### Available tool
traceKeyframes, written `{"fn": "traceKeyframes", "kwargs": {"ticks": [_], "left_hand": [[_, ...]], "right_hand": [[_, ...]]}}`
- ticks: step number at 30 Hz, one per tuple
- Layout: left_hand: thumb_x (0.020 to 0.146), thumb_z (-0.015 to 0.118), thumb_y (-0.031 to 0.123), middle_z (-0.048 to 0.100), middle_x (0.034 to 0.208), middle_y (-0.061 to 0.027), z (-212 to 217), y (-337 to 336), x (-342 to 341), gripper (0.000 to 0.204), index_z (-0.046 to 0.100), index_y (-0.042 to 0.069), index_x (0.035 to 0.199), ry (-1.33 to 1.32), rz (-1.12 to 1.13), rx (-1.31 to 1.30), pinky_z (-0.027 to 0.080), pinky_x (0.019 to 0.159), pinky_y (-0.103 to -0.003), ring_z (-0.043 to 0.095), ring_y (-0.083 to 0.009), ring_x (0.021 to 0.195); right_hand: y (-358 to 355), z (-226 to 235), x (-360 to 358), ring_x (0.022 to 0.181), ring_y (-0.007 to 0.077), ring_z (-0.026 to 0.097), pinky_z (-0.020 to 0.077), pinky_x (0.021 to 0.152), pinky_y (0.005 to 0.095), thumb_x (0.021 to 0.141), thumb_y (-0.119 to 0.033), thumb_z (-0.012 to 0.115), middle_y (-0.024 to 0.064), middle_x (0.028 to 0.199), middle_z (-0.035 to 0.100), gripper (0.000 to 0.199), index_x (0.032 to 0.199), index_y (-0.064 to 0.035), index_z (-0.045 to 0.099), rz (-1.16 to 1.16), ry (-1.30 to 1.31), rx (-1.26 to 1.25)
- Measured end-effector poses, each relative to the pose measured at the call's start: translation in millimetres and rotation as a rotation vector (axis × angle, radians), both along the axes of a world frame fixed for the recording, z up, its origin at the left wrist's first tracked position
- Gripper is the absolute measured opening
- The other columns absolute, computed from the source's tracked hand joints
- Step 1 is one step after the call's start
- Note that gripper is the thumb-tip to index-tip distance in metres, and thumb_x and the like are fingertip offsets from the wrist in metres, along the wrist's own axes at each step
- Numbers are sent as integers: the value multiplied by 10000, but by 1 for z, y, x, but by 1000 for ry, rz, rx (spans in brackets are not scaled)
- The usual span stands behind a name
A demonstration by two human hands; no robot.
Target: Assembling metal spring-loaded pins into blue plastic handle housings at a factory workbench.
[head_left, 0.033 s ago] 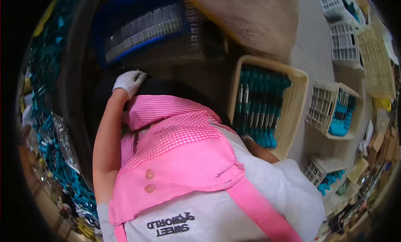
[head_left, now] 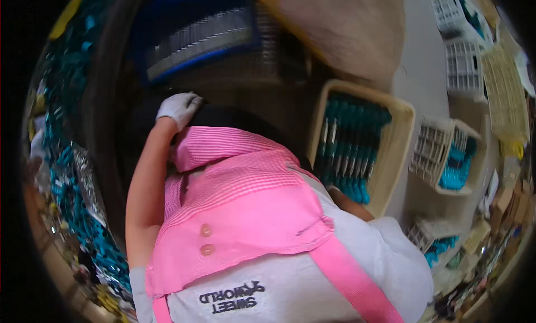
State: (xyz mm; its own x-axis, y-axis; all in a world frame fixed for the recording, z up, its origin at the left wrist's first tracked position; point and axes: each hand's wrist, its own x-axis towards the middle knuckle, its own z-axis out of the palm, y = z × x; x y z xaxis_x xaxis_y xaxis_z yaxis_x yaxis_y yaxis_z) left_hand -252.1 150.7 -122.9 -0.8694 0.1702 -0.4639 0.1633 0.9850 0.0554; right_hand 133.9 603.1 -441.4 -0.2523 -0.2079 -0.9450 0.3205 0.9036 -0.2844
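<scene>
My left hand (head_left: 180, 109), in a whitish glove, rests on my dark-clothed leg (head_left: 220, 115), fingers lying over it and holding nothing. My right hand (head_left: 333, 190) is mostly hidden behind my body; only a bit of pale glove and the forearm (head_left: 353, 204) show. It is nearest to a cream plastic crate (head_left: 397, 155) on my right. Inside the crate lies a row of teal-handled tools (head_left: 349, 150) with shiny metal shafts; their exact kind is not clear. I wear a pink apron (head_left: 245, 211).
Ahead stands a blue bin (head_left: 192, 61) of thin, shiny metal pieces, beside a large pale sack (head_left: 346, 30). A heap of teal pieces (head_left: 75, 181) lines the left. Further right, white crates (head_left: 432, 150) hold more teal-handled pieces, with stacked cardboard (head_left: 505, 203) beyond.
The whole view has shifted slightly, so the crate and blue bin appear a little further right and lower. My left hand stays on my leg.
</scene>
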Motion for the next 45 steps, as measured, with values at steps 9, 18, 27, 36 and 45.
{"fn": "traceKeyframes", "kwargs": {"ticks": [9,18,27,36,45], "left_hand": [[748,588,131,595,1072,-106,-26,-59,86,264,606,91,1008,879,314,504,422,925,-402,537,-302,1037],[818,550,210,621,1033,-172,-84,-101,194,271,612,79,1047,693,1256,578,457,866,-361,588,-323,987],[876,479,87,637,950,-107,43,-103,215,223,594,5,1049,619,1062,1141,487,775,-294,624,-192,868],[825,543,9,649,875,-103,139,-181,237,165,626,17,967,989,809,955,498,752,-315,632,-223,825],[793,545,152,621,964,-140,165,-408,176,194,625,91,959,1069,869,-24,451,849,-410,568,-316,956]], "right_hand": [[23,68,-278,790,221,603,478,645,388,893,-227,439,97,933,639,229,971,-88,604,797,811,-929],[-219,338,-440,596,82,510,418,542,218,912,-210,517,14,752,584,194,948,-36,596,-101,366,-929],[-549,476,-450,728,153,569,452,651,293,897,-126,514,77,770,588,138,873,-11,586,652,838,-1360],[-837,461,-477,995,326,598,488,834,409,833,-198,501,164,1050,629,257,1018,-105,652,1072,1512,-488],[-824,468,-501,1001,341,593,484,840,415,710,-111,608,208,1066,610,289,986,-29,634,1322,1326,-456]]}}
